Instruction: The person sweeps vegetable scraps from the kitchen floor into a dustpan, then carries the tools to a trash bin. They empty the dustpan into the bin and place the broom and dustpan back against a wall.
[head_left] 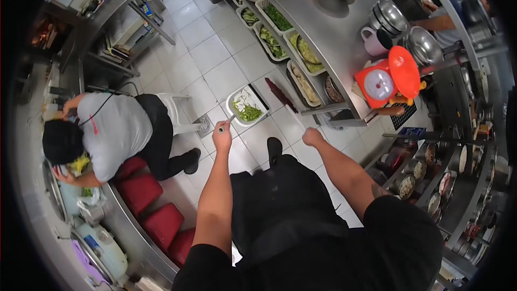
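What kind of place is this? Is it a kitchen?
Most likely a restaurant kitchen: a long steel counter lined with trays of cut vegetables, stacks of metal bowls, and an orange kitchen scale.

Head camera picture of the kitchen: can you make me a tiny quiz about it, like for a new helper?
1. True or false: the kitchen scale on the steel counter is blue.
2. The left hand holds a small metal tool. What lies in the white tray just beyond it? A) green vegetables B) eggs C) bread
3. Fill in: the right hand holds a long stick with a dark ___ end.
Key: 1 false, it is orange-red. 2 A. 3 red.
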Demonstrator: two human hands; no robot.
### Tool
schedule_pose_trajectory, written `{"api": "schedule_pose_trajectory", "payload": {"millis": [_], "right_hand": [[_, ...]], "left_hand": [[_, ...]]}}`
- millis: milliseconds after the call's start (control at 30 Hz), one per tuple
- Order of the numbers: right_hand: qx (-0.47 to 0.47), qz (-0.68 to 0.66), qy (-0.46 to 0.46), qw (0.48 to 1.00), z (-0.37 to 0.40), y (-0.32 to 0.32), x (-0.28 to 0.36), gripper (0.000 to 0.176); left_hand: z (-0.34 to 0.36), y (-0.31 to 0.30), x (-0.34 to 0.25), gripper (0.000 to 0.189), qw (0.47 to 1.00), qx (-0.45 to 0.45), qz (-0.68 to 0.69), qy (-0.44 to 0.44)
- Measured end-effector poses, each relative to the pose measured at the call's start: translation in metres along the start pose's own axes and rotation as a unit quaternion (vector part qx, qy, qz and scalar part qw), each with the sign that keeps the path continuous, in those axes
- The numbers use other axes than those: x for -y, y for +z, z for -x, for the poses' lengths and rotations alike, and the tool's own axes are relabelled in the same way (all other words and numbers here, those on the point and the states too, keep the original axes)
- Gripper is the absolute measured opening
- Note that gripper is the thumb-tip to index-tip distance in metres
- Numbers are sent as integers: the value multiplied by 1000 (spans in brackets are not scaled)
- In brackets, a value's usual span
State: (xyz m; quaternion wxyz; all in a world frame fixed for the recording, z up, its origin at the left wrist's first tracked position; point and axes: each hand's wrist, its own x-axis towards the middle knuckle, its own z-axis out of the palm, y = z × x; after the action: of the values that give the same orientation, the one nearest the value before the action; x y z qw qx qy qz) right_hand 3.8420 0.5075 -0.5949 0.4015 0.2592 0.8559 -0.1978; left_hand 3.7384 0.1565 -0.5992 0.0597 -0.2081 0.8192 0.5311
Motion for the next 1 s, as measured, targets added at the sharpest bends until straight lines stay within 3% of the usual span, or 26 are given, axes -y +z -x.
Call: {"api": "schedule_pose_trajectory", "payload": {"millis": [67, 133, 333, 400, 433, 533, 600, 733, 800, 867, 1000], "right_hand": [[-10, -23, 26, 999, -41, -1, 24, 39], [-27, -40, 47, 998, -93, -4, 46, 38], [-27, -64, 120, 990, -232, 1, 111, 36], [3, 7, 90, 996, -293, 28, 117, 34], [9, 6, 98, 995, -290, 27, 134, 34], [119, 177, -68, 975, -256, 43, 180, 28], [56, 52, 40, 996, -189, 20, 206, 29], [13, -10, 56, 998, -138, 25, 169, 28], [-74, -43, 106, 991, -149, 31, 155, 25], [-61, -33, 112, 991, -197, 24, 155, 24], [-32, 220, -87, 971, -336, 50, 166, 20]], "left_hand": [[-40, 27, -14, 25, 995, 41, -64, 68], [-80, 52, -24, 27, 993, 73, -89, 11], [-152, 101, -68, 18, 979, 86, -182, 28], [-164, 106, -81, 18, 971, 117, -205, 30], [-172, 109, -79, 18, 970, 123, -207, 33], [-193, 111, -69, 17, 963, 150, -217, 55], [-212, 109, -69, 17, 961, 163, -210, 81], [-257, 75, -68, 16, 966, 174, -158, 108], [-283, 60, -78, 16, 963, 198, -156, 94], [-307, 57, -98, 17, 960, 203, -162, 104], [-343, 84, -125, 24, 927, 255, -232, 148]]}}
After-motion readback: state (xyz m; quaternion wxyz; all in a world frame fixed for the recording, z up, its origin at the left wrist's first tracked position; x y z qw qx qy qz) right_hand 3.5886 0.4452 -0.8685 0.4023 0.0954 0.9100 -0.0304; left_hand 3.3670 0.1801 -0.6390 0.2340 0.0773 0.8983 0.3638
